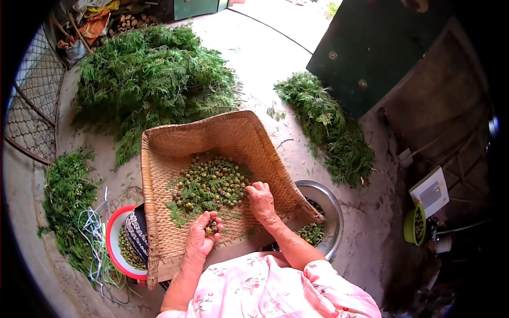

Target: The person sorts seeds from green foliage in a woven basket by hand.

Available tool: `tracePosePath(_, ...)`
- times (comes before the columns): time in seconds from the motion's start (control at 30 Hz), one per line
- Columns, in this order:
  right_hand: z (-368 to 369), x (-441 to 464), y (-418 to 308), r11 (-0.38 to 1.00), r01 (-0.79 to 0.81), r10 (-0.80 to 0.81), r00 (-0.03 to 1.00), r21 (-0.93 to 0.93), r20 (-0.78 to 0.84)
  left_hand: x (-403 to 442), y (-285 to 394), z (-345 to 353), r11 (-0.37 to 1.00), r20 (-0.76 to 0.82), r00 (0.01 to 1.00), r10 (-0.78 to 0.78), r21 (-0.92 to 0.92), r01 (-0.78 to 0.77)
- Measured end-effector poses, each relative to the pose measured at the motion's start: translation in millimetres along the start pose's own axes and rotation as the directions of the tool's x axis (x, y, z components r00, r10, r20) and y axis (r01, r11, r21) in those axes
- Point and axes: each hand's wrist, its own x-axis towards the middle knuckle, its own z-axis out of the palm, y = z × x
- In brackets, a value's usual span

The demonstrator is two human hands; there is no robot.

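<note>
A woven basket (175,143) lies tilted across my lap. Inside it is a heap of small round green-brown seed cones (212,177), mixed with bits of feathery green sprig (183,212). My left hand (204,233) is palm up near the basket's front edge, its fingers curled around a few of the cones. At the right side of the heap, my right hand (260,200) has its fingers bent and pressed together. What they pinch, if anything, is hidden.
A red-rimmed basin (112,233) and a metal basin (335,222), both with cones, flank the basket. Piles of cut evergreen branches (154,79) lie on the floor ahead. Plastic string (95,244) is at left. A green tub (414,225) stands right, near a dark door (371,53).
</note>
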Motion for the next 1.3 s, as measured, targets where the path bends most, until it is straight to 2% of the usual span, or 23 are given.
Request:
tracePosePath(0.03, 0, 0, 1, 0.997, -0.050, 0.050, 0.999, 0.051, 0.004, 0, 0, -1, 1.000, 0.004, 1.000, -0.001, 0.002, 0.001)
tracePosePath(0.07, -3, 1, -1, 0.998, -0.066, 0.066, 0.998, 0.022, 0.001, 1, 0, -1, 1.000, 0.008, 1.000, -0.002, 0.002, 0.001)
tracePosePath(0.17, -3, 2, 4, 0.997, -0.062, 0.064, 0.997, -0.046, 0.039, 3, 0, -3, 1.000, 0.042, 0.999, -0.011, -0.013, 0.012)
tracePosePath(0.3, -5, 0, 2, 0.997, -0.063, 0.066, 0.995, -0.046, 0.080, 1, 0, -3, 1.000, 0.048, 0.999, -0.011, -0.024, 0.012)
tracePosePath(0.4, -9, -5, -4, 0.958, -0.164, 0.148, 0.986, 0.237, 0.082, 1, 0, -3, 0.999, 0.057, 0.998, -0.008, -0.042, 0.010)
tracePosePath(0.43, -11, -5, -8, 0.958, -0.163, 0.147, 0.986, 0.237, 0.083, 2, 0, -3, 0.999, 0.057, 0.998, -0.007, -0.044, 0.009)
tracePosePath(0.5, -26, -3, -27, 0.881, -0.212, 0.190, 0.977, 0.422, 0.094, 3, -1, -4, 0.999, 0.035, 0.999, -0.003, -0.038, 0.005)
tracePosePath(0.57, -35, -1, -47, 0.824, -0.202, 0.165, 0.979, 0.528, 0.117, 2, 0, 6, 1.000, 0.017, 1.000, 0.022, -0.015, -0.022)
tracePosePath(0.7, -38, 0, -70, 0.766, -0.084, -0.077, 0.972, 0.638, 0.221, 7, -2, 3, 0.997, 0.005, 0.999, 0.040, 0.073, -0.040)
tracePosePath(0.73, -31, -3, -70, 0.706, -0.140, -0.078, 0.959, 0.695, 0.273, 7, -3, 0, 0.995, 0.032, 0.997, 0.065, 0.069, -0.067)
tracePosePath(0.77, -20, -6, -66, 0.611, -0.189, -0.025, 0.966, 0.769, 0.258, 7, -2, -2, 0.996, 0.033, 0.998, 0.056, 0.062, -0.058)
tracePosePath(0.8, -35, -4, -73, 0.514, -0.305, 0.071, 0.946, 0.802, 0.315, -2, 3, 8, 0.997, 0.000, 0.999, 0.047, 0.067, -0.047)
tracePosePath(0.83, -22, -5, -54, 0.690, -0.168, 0.035, 0.979, 0.704, 0.199, 1, 2, 4, 0.999, 0.027, 0.999, 0.025, 0.022, -0.025)
tracePosePath(0.87, -18, -7, -44, 0.603, -0.267, 0.166, 0.964, 0.752, 0.210, 4, 2, 1, 1.000, 0.041, 0.999, 0.013, -0.003, -0.013)
tracePosePath(0.9, -24, -5, -35, 0.617, -0.363, 0.274, 0.931, 0.698, 0.241, 5, 1, -3, 1.000, 0.058, 0.998, 0.000, -0.025, 0.001)
tracePosePath(0.93, -22, -6, -22, 0.627, -0.369, 0.330, 0.924, 0.687, 0.195, 6, 1, -3, 1.000, 0.052, 0.999, -0.009, -0.026, 0.010)
tracePosePath(0.97, -28, -3, -13, 0.755, -0.332, 0.325, 0.938, 0.566, 0.116, 5, 2, -2, 1.000, 0.048, 0.999, -0.012, -0.024, 0.014)
tracePosePath(1.03, -31, 1, 3, 0.875, -0.234, 0.274, 0.961, 0.424, -0.035, 4, 2, -1, 1.000, 0.029, 1.000, -0.006, -0.008, 0.006)
tracePosePath(1.13, -25, 6, 19, 0.936, -0.173, 0.210, 0.974, 0.306, -0.090, 8, 2, -4, 1.000, 0.042, 0.999, -0.023, 0.015, 0.022)
tracePosePath(1.3, -12, 28, 29, 0.981, -0.093, 0.088, 0.995, 0.169, 0.040, 6, 4, -4, 0.999, 0.048, 0.998, -0.038, -0.004, 0.038)
